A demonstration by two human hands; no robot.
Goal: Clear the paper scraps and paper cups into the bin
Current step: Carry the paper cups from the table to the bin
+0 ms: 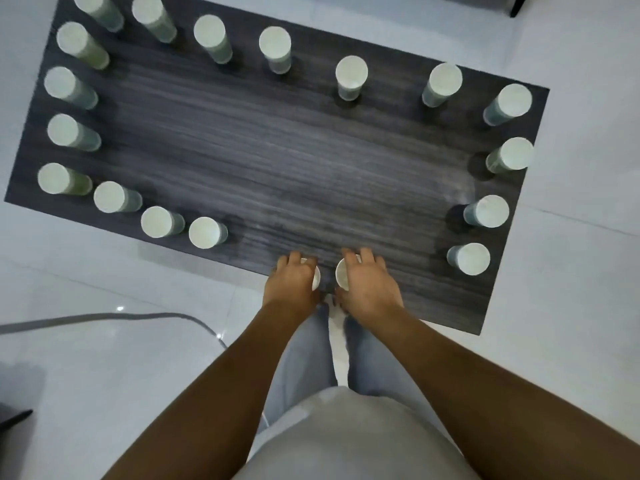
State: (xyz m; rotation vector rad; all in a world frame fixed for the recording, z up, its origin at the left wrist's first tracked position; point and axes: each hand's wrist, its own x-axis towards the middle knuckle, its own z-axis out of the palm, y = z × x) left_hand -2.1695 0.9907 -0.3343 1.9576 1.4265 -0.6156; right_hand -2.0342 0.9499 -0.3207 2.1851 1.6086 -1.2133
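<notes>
- Both hands are down at the near edge of the dark wood-grain counter (277,150), side by side and almost touching.
- The left hand (292,284) has its fingers curled over a paper cup (316,277), gripping it from above (only a sliver of white rim shows past the knuckles).
- The right hand (369,289) is wrapped round a second cup (342,274), whose open mouth peeks out on the thumb side.
- Upright paper cups ring the counter: a row along the far edge (351,77), a column down the left side (71,88), more on the right (509,157), and a short run near the front left (207,233).
- A grey cable (104,317) trails across the pale tiled floor (86,375) to the left of the person's legs.
</notes>
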